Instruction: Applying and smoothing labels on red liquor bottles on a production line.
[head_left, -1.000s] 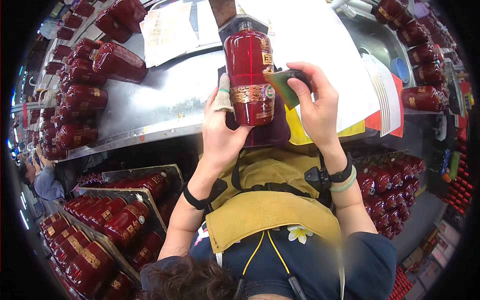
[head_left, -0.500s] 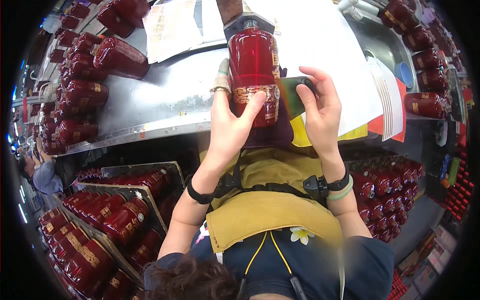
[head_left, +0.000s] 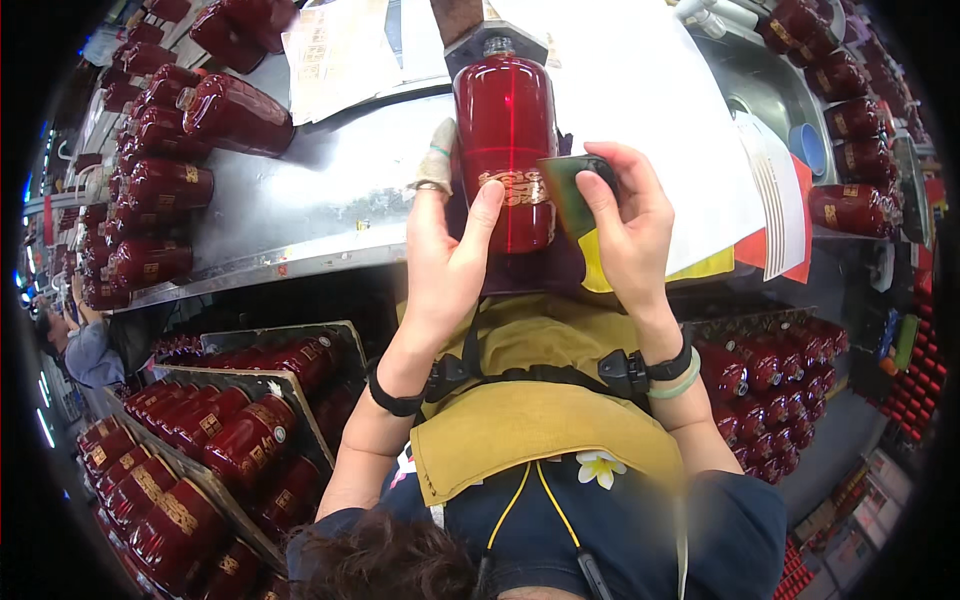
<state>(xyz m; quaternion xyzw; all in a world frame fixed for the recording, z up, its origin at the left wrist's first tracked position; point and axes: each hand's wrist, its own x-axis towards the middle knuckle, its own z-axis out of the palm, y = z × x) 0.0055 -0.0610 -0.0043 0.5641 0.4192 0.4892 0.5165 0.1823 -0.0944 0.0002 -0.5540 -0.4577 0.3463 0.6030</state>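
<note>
A dark red glass bottle (head_left: 505, 120) with gold ornament lies on its side, neck away from me, in an angled metal rest (head_left: 535, 48). A red light line runs along it. Beside its lower left side is my left hand (head_left: 440, 240), fingers spread, its thumb touching the bottle near the gold band (head_left: 520, 190). Pale covers sit on the fingertips. My right hand (head_left: 635, 215) pinches a flat dark green scraper (head_left: 568, 195) between thumb and fingers; its left edge meets the bottle's right side. Dark purple cloth (head_left: 555, 268) lies beneath the bottle.
Several red bottles (head_left: 165, 190) line the metal table's (head_left: 290, 215) left side. White sheets (head_left: 650, 110) cover its right, near a sink (head_left: 770, 85) holding a blue cup (head_left: 806, 150). Crated bottles (head_left: 245, 440) stand below left, more (head_left: 770, 390) below right. A person (head_left: 92, 350) works far left.
My left hand has slid left and its thumb has come back toward the bottle's left edge. The bottle's gold pattern has turned. The scraper and right hand have moved slightly left.
</note>
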